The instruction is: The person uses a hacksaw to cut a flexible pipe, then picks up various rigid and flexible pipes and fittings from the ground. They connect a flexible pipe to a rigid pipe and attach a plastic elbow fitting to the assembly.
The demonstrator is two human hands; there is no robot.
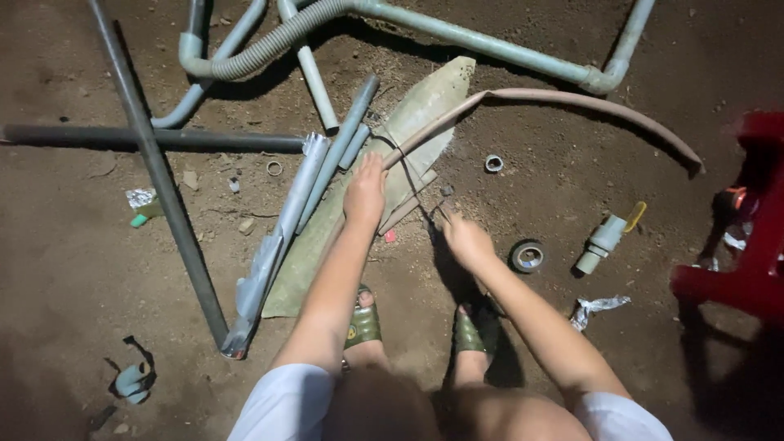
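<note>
Squatting on bare dirt floor (73, 269), green sandals (363, 322) under the knees. Left hand (365, 192) pressed flat on a long, pale green pointed sheet (425, 106) lying on the ground, fingers spread and resting where a thin pinkish hose (572, 100) crosses the sheet's edge; grip wide, closed on nothing. Right hand (465, 238) just beside the sheet's lower right edge, fingers curled around a small dark object that cannot be made out; grip narrow, though holding or only touching cannot be told.

Left of the sheet, touching it: a grey pipe (339, 151) and a silver, foil-wrapped pipe (282, 237), both running diagonally. Further left, a long dark pipe (163, 188) crossing another dark pipe (155, 137). Above, a corrugated grey hose (269, 45) among pale green pipework (482, 38).

Right of the right hand: a roll of tape (527, 256) near by, then a grey valve fitting with a yellow handle (608, 235), crumpled foil (596, 306), and a red plastic stool (751, 237) at the frame edge. Small ring (493, 163) on the dirt above the tape.
</note>
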